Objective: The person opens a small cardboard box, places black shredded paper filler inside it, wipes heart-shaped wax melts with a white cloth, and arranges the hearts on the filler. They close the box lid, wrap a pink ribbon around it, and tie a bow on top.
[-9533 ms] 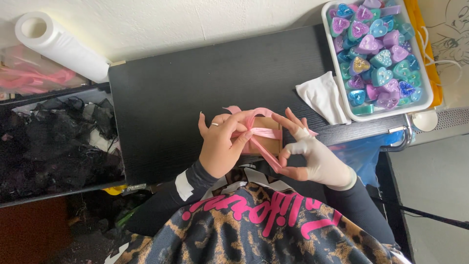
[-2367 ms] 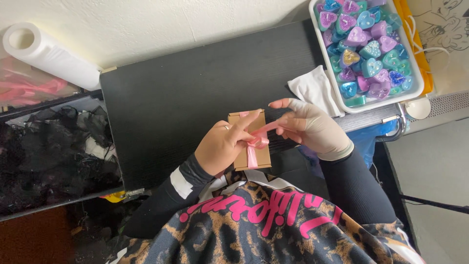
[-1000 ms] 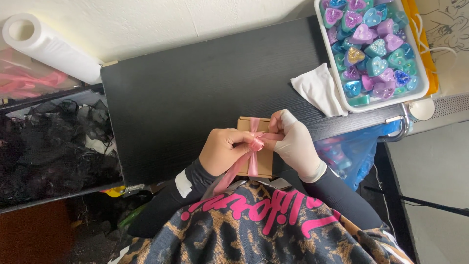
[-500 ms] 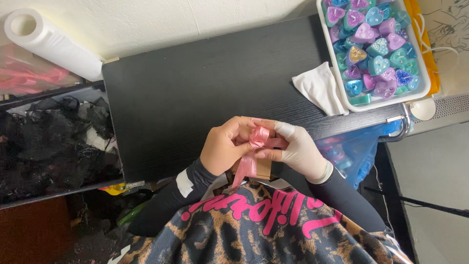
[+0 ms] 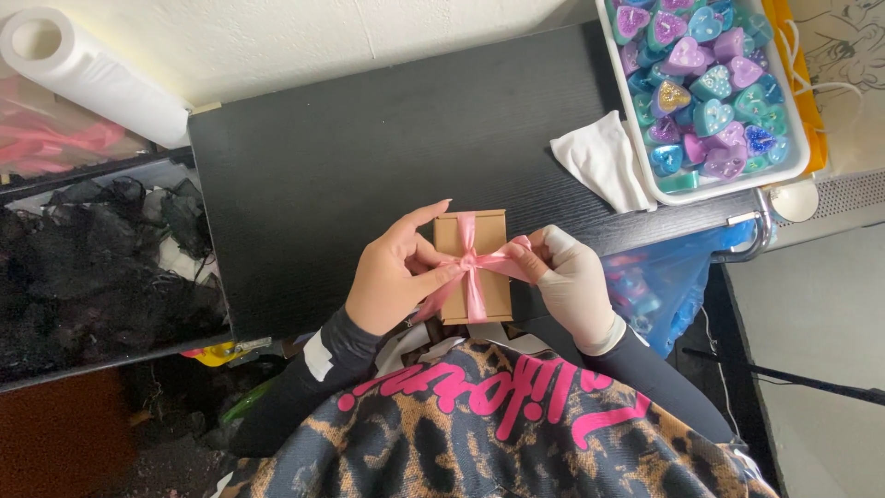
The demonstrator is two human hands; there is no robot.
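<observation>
A small brown cardboard box [image 5: 484,238] lies at the near edge of the black table [image 5: 369,148], wrapped with a pink ribbon [image 5: 471,264] crossed at its middle. My bare left hand [image 5: 392,275] pinches the ribbon's left end beside the box. On the other side, my right hand [image 5: 572,281], in a white glove, pinches the ribbon's right loop. Both hands pull outward from the knot. The ribbon's tail runs down over the box front.
A white tray [image 5: 800,157] of several heart-shaped pieces in pink, purple and teal stands at the far right. A folded white cloth [image 5: 604,161] lies beside it. A paper roll [image 5: 92,74] lies far left, above a bin of black material [image 5: 92,267]. A blue bag [image 5: 664,277] hangs at the right.
The hands, which covered the box half a second ago, have drawn apart to either side. The box top shows again and the ribbon is pulled sideways at the knot.
</observation>
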